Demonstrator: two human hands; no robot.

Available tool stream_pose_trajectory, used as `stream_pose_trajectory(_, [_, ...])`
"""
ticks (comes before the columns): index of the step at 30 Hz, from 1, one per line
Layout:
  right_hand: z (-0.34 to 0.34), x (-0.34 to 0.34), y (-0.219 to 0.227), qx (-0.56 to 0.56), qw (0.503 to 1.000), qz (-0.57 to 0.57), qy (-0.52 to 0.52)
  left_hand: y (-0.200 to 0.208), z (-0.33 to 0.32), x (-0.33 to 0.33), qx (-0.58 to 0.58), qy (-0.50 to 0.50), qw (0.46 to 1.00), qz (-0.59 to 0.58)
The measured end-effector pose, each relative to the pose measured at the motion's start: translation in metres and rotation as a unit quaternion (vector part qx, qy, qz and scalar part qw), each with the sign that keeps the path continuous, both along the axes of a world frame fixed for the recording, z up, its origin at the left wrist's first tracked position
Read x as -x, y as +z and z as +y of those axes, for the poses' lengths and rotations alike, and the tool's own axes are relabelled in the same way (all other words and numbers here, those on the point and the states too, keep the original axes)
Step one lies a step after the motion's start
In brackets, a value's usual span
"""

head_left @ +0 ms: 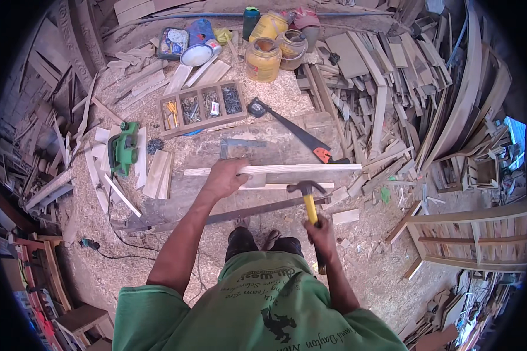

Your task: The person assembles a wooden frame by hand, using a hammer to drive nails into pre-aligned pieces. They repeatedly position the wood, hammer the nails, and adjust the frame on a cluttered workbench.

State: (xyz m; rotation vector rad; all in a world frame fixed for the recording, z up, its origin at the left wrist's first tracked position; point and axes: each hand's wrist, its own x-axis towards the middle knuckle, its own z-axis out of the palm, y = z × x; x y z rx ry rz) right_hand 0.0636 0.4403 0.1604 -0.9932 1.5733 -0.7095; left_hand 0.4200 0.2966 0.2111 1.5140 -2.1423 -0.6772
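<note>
My left hand (224, 177) presses down on a long pale wooden strip (298, 168) that lies across the workbench (275, 149). My right hand (321, 229) grips the yellow handle of a claw hammer (308, 196), whose dark head hangs just below the strip's middle. A second thin strip (310, 186) lies under the hammer head. A metal try square (240, 144) rests just beyond my left hand.
A handsaw with an orange grip (293, 132) lies to the right of a wooden tray of nails and screws (200, 107). A green electric planer (124, 149) sits left. Jars and tins (263, 58) stand at the back. Offcut piles (392, 88) and wooden frames (474, 234) crowd the right.
</note>
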Motion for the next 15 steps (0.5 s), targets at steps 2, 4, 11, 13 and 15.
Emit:
stream_pose_trajectory(2, [0.028,-0.006,0.003,0.027,0.999,-0.040,-0.013,0.009,-0.004,0.002,-0.021,-0.020,1.000,0.001])
stream_pose_trajectory(4, [0.027,-0.024,0.020,0.053,0.998,-0.036,-0.026,0.007,-0.005,0.001,-0.034,-0.029,0.999,0.000])
stream_pose_trajectory(11, [-0.066,-0.104,0.076,0.128,0.992,-0.016,-0.012,-0.002,-0.005,-0.002,-0.030,-0.033,0.999,-0.021])
stream_pose_trajectory(13, [-0.094,-0.128,0.066,0.133,0.990,-0.031,-0.029,-0.010,0.001,-0.005,0.004,-0.029,0.999,-0.021])
stream_pose_trajectory(15, [-0.108,-0.147,0.054,0.130,0.986,-0.071,-0.082,-0.022,0.007,-0.009,0.077,-0.031,0.997,-0.006])
